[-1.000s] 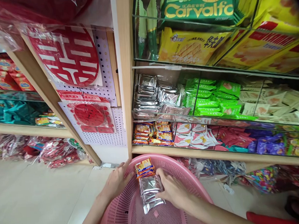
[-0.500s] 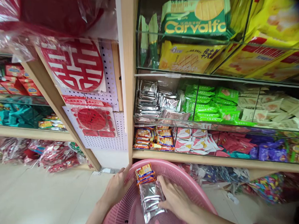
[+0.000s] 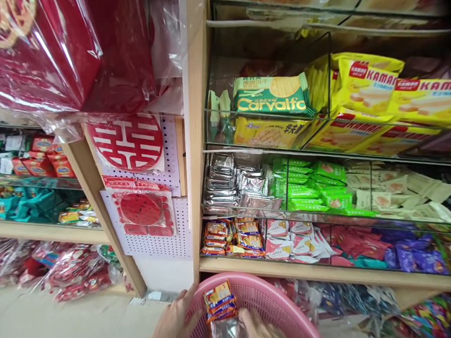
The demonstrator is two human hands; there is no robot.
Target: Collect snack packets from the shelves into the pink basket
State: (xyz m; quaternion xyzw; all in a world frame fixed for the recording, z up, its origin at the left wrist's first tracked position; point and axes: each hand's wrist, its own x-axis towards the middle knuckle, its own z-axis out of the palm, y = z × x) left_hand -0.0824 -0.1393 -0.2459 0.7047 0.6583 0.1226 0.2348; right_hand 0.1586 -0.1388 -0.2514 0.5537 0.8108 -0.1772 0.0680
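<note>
While the left hand [image 3: 175,321], fingers extended and slightly apart, lies along the pink basket's [image 3: 269,286] ten o'clock edge, the right hand [image 3: 261,333] bends against the silver packets [image 3: 229,335] at their three o'clock; whether it pinches them, I cannot tell. Orange packets [image 3: 221,300] overlap inside the basket, at the silver ones' twelve o'clock; a sideways nudge could scatter both groups.

I read "Carvalfo" on a green rectangular plastic packet [image 3: 270,94], "KAMA" (ending unclear) on puffy yellow plastic bags [image 3: 370,90], 囍 on a round red sign [image 3: 128,144].
</note>
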